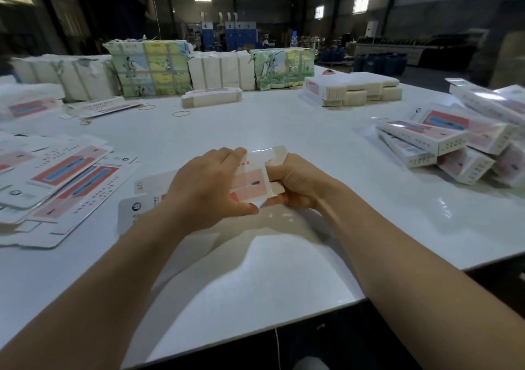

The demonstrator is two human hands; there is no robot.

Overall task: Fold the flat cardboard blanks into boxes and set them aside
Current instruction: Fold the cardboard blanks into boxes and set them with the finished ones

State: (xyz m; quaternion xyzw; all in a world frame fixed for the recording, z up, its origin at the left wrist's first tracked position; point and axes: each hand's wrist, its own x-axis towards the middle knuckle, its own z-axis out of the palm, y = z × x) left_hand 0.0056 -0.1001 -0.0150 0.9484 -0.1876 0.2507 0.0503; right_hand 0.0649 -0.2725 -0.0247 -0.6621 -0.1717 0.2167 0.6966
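The cardboard blank [251, 183] is sitting between both hands just above the white table [284, 130], near the middle of its near half, and it is partway to being a box. The left hand [207, 187] is curling over its left and top side, fingers reaching across the far edge and thumb tucking under the near corner; the right hand [295, 184] is gripping its right end with fingers wrapped round a small flap. The job now seems to be squaring the sleeve and tucking an end flap, so the left hand should be holding the body firm without crushing the panels while the right is bending the flap cleanly along its score and feeding its tab straight into the slot, not forcing it at an angle. The blank is showing pale pink panels with a small dark mark, white edges and a glossy sheen, and it looks thin and easy to crease. Just to the near left another flat blank [136, 202] is lying under the left forearm, and farther left a loose spread of flat blanks [65, 179] is waiting. On the right a heap of finished boxes [454, 145] is building up, with bundled stock [147, 68] along the far edge.
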